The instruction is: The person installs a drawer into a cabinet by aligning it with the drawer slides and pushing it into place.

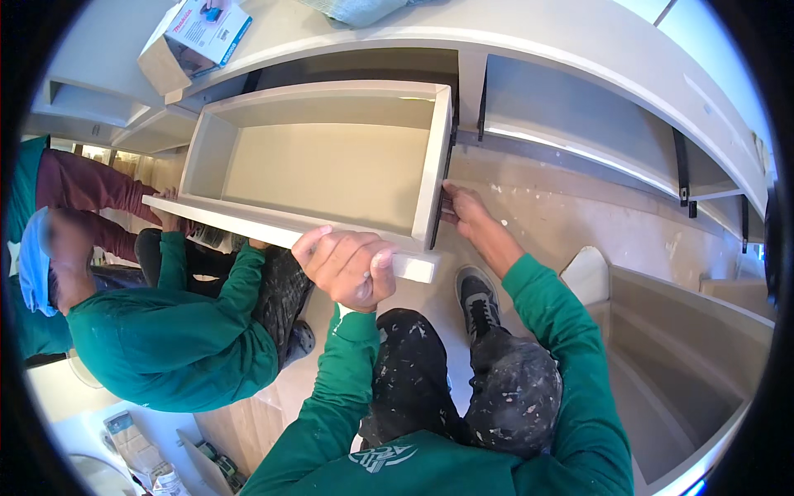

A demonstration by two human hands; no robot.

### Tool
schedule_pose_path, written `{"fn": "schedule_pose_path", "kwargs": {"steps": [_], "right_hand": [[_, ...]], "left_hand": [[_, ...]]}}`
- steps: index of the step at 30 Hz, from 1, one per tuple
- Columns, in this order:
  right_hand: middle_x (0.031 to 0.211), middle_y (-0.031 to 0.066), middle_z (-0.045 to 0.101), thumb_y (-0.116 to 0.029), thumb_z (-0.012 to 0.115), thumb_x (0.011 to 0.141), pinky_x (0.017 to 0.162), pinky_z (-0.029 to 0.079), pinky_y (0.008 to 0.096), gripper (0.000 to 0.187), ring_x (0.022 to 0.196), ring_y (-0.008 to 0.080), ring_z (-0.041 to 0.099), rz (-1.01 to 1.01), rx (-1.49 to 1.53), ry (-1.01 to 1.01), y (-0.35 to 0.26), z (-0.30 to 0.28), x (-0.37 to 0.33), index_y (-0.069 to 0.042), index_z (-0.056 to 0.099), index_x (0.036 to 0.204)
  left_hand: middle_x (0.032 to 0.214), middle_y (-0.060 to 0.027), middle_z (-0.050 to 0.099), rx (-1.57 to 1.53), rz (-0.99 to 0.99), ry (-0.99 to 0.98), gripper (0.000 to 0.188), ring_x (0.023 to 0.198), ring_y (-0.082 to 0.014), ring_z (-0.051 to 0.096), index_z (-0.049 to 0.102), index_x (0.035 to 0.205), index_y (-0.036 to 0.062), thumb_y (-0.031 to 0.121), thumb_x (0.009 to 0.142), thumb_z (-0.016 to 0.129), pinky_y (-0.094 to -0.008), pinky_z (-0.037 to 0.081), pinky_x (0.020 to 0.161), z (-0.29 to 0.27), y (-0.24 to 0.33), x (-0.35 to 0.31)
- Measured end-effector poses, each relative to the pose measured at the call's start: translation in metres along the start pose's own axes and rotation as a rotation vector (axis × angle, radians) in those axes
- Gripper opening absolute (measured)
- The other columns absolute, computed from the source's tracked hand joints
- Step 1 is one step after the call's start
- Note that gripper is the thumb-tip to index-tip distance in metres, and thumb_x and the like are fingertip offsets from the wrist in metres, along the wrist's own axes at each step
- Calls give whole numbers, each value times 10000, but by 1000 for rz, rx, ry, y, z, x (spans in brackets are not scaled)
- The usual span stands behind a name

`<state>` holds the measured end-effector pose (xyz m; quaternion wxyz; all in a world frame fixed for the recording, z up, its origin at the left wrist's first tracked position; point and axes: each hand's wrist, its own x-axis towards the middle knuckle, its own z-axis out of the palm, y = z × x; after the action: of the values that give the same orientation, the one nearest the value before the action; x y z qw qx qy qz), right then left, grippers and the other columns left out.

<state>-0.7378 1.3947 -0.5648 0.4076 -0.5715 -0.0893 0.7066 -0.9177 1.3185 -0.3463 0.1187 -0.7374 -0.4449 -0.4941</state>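
A wide beige drawer [331,169], hollow and with nothing in it, sticks out of the cabinet in front of me. My left hand [351,266] is wrapped over the top edge of its front panel [413,266], close to the right end. At the drawer's right side, my right hand [470,213] grips the side by the dark slide rail [438,207]; some fingertips are hidden there. A co-worker in a green top [174,331] crouches at the left, with a hand [168,217] at the front panel's far left end.
The long cabinet [546,41] has open bays with black rails [681,165]. A cardboard box [198,41] and a cloth [364,10] lie on top. Another large drawer [678,355] stands at my right. A second person in maroon trousers [87,183] is at the left.
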Motion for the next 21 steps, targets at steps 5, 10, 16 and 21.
{"fn": "schedule_pose_path", "kwargs": {"steps": [5, 10, 16, 21], "right_hand": [[964, 10, 705, -292, 529, 1059, 770, 558, 387, 247, 844, 156, 655, -11, 14, 69, -3, 9, -2, -101, 685, 1072], [923, -6, 662, -302, 541, 1054, 717, 526, 372, 241, 807, 163, 606, -11, 19, 53, -21, 16, -12, -105, 680, 1041], [846, -19, 646, -292, 556, 1048, 587, 482, 291, 212, 664, 118, 569, -57, -9, 4, -58, -3, 26, -114, 671, 1027], [793, -17, 637, -246, 561, 1035, 487, 431, 231, 176, 559, 73, 520, -123, 196, 16, -71, -15, 45, -99, 650, 994]], "left_hand": [[608, 44, 632, -29, 12, -17, 295, 587, -158, 555, 652, 599, 188, 253, 879, 584, -359, 387, 910, 1, -9, 0], [596, 37, 624, -34, 16, -8, 289, 587, -162, 554, 646, 594, 177, 243, 872, 598, -355, 390, 909, 11, -15, 7], [640, 37, 644, -21, 44, -24, 241, 610, -154, 563, 651, 609, 178, 232, 843, 663, -349, 393, 910, 43, -6, 31], [666, 45, 651, -8, 92, 35, 259, 644, -154, 571, 654, 618, 183, 236, 871, 647, -352, 382, 928, 76, -7, 51]]}}
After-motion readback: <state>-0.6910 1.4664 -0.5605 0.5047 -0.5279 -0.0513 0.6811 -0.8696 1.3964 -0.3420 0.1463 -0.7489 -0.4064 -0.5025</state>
